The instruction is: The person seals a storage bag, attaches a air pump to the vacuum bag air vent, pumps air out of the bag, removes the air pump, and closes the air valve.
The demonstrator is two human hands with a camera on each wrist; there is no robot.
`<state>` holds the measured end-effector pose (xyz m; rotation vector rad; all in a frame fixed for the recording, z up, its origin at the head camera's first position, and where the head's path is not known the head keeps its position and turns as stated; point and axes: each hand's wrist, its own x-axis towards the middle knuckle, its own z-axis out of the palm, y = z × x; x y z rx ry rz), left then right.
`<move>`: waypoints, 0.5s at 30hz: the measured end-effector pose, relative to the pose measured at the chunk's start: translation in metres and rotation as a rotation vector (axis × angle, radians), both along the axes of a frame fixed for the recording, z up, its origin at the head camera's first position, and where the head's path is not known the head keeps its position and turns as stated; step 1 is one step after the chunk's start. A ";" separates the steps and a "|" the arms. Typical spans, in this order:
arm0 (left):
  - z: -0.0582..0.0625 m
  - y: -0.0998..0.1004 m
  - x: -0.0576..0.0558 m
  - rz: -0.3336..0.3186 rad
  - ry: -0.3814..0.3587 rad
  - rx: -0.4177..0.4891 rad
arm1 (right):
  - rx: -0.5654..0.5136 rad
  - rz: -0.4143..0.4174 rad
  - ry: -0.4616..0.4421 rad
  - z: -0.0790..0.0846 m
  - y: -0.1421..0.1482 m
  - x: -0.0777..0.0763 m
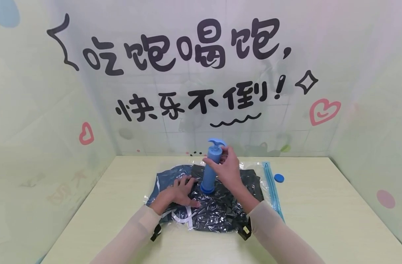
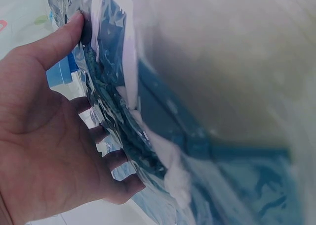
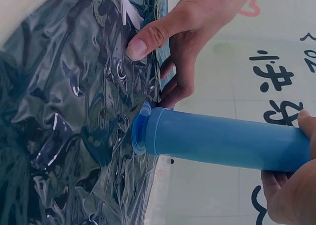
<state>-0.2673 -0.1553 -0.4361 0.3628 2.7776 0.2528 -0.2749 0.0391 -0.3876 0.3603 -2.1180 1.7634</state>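
Note:
A clear vacuum storage bag (image 1: 217,218) lies on the table with dark and blue folded clothes inside, its plastic wrinkled. A blue hand pump (image 1: 209,176) stands nearly upright on it, its base meeting the blue valve ring (image 3: 141,128) in the right wrist view. My right hand (image 1: 229,169) grips the pump's upper barrel, just under the light blue handle (image 1: 217,142). To the left of the pump, my left hand (image 1: 181,191) rests on the bag with fingers spread. In the left wrist view, the left hand's fingertips (image 2: 131,183) touch the plastic.
A blue zip strip (image 1: 272,190) runs along the bag's right edge. Beyond it a round blue cap (image 1: 279,178) lies on the pale wooden table (image 1: 319,205). Printed cloth walls (image 1: 187,139) stand behind and at both sides.

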 end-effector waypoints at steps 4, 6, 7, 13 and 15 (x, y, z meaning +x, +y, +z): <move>0.000 0.000 -0.001 -0.003 -0.001 -0.006 | -0.024 0.104 0.005 0.001 0.007 -0.001; 0.001 0.000 -0.001 -0.003 -0.006 -0.004 | -0.014 0.136 0.002 0.001 0.010 -0.002; 0.002 0.000 -0.001 -0.003 -0.007 -0.003 | -0.003 0.144 0.002 0.002 0.012 -0.002; 0.005 0.001 0.000 -0.002 -0.007 0.004 | 0.037 0.187 0.006 0.002 0.021 -0.005; 0.005 0.001 0.000 -0.002 -0.005 0.003 | 0.045 0.207 0.010 0.002 0.024 -0.006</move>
